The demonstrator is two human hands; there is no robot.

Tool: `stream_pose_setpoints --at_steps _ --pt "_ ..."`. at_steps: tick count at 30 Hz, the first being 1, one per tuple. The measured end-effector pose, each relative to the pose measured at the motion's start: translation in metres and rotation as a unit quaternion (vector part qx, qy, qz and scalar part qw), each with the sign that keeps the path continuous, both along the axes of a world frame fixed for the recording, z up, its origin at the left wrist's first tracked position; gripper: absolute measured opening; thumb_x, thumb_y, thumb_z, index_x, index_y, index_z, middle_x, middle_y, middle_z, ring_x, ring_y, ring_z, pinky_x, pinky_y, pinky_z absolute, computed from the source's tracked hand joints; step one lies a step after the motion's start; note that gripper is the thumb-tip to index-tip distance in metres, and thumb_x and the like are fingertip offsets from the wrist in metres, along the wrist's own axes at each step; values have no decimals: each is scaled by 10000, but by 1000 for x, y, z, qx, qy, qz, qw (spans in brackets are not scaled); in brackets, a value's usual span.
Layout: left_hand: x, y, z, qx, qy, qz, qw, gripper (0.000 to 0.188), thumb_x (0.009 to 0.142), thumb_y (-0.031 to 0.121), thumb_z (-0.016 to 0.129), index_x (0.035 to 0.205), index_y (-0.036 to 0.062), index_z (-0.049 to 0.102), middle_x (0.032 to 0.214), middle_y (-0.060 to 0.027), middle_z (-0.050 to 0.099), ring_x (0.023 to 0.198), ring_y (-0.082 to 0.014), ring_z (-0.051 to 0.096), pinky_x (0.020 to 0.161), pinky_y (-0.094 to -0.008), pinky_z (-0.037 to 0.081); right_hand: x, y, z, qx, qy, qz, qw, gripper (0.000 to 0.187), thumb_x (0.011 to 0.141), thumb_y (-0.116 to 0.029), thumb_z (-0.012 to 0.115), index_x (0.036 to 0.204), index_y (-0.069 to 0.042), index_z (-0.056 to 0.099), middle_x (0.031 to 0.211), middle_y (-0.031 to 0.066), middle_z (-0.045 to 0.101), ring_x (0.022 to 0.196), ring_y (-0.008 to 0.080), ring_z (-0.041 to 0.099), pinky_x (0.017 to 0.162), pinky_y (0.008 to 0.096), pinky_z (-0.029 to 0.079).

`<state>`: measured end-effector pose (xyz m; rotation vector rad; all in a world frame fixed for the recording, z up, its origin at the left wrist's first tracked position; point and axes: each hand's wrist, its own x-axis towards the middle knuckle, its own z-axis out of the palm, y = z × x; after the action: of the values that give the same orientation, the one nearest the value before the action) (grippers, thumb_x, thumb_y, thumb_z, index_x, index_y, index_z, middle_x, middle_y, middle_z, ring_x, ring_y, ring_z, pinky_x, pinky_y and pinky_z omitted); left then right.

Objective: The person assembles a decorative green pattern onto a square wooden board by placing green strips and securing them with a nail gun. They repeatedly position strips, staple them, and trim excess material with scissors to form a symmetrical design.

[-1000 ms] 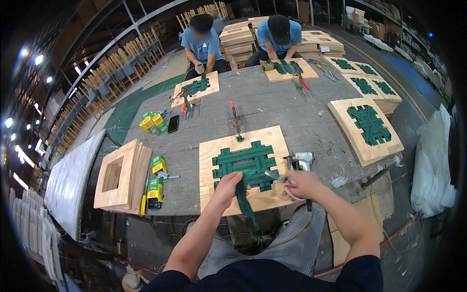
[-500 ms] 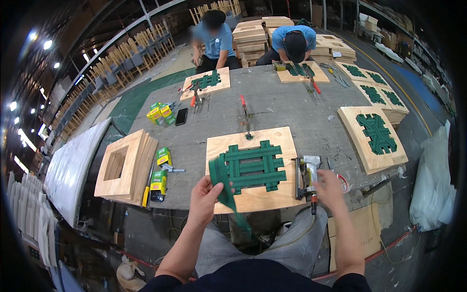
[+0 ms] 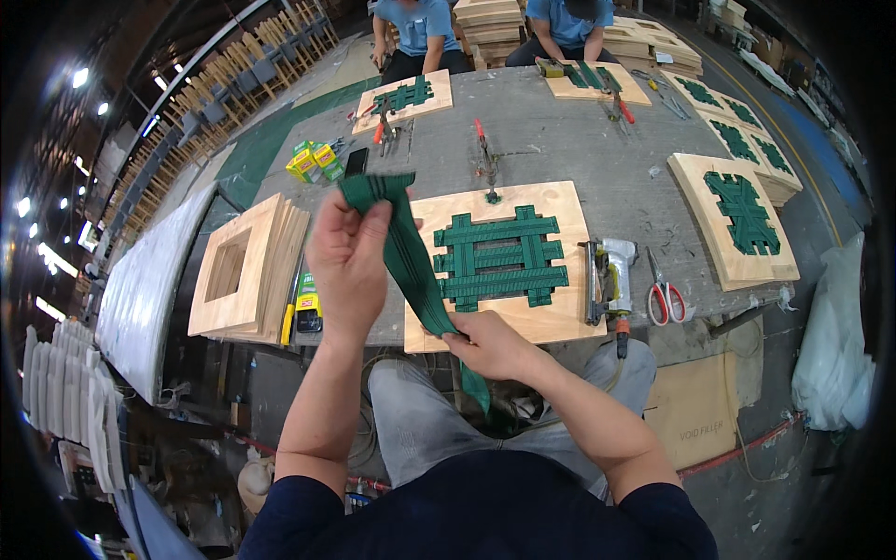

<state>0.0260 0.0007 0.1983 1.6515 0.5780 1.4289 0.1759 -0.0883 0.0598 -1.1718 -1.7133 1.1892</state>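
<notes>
A length of dark green webbing strap point(image 3: 411, 261) is stretched between my two hands, over the left part of a wooden panel. My left hand point(image 3: 350, 252) pinches its upper end, raised above the table. Lower down, my right hand point(image 3: 490, 343) grips the strap by the panel's near edge, and the tail hangs below toward my knees. The panel point(image 3: 569, 210) lies in front of me, with green straps point(image 3: 504, 254) woven across its opening. On the panel's right edge lies a pneumatic staple gun point(image 3: 614, 280), and red-handled scissors point(image 3: 665, 301) are beside it.
Frames with square openings point(image 3: 247, 266) are stacked at left, near a yellow-handled tool point(image 3: 289, 313) and small boxes point(image 3: 315, 161). Strapped panels point(image 3: 747, 219) are piled at right. A clamp tool point(image 3: 485, 168) stands beyond my panel. Two people in blue shirts point(image 3: 420, 28) work across the table.
My right hand has left the staple gun's side and now grips the strap. My left hand has risen with the strap's end, pulling it taut. The view has tilted down.
</notes>
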Motion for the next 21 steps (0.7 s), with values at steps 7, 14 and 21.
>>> stream_pose_setpoints --at_steps 7,14,21 --pt "-49 47 66 161 -30 184 969 138 1012 33 603 1146 8 583 1089 -158 731 881 -227 741 746 -330 621 -38 -49 -52 -56 23 110 992 237 1012 -151 625 1212 -45 694 1057 151 751 1034 257 714 909 373 534" --pt "-39 45 66 -64 -70 79 992 179 1002 133 622 1136 16 605 1027 -116 716 721 -203 695 638 -335 584 5 -61 -61 -139 -22 143 980 285 1007 -162 666 1242 -1 669 1080 100 755 1003 186 704 955 330 536" --pt "34 -29 -103 -423 -134 -124 887 159 1022 36 573 1181 39 575 1073 -156 711 836 -251 745 745 -398 650 11 -42 -50 -169 318 -76 930 266 1047 -186 625 1225 12 616 1009 77 724 885 138 695 843 303 568"
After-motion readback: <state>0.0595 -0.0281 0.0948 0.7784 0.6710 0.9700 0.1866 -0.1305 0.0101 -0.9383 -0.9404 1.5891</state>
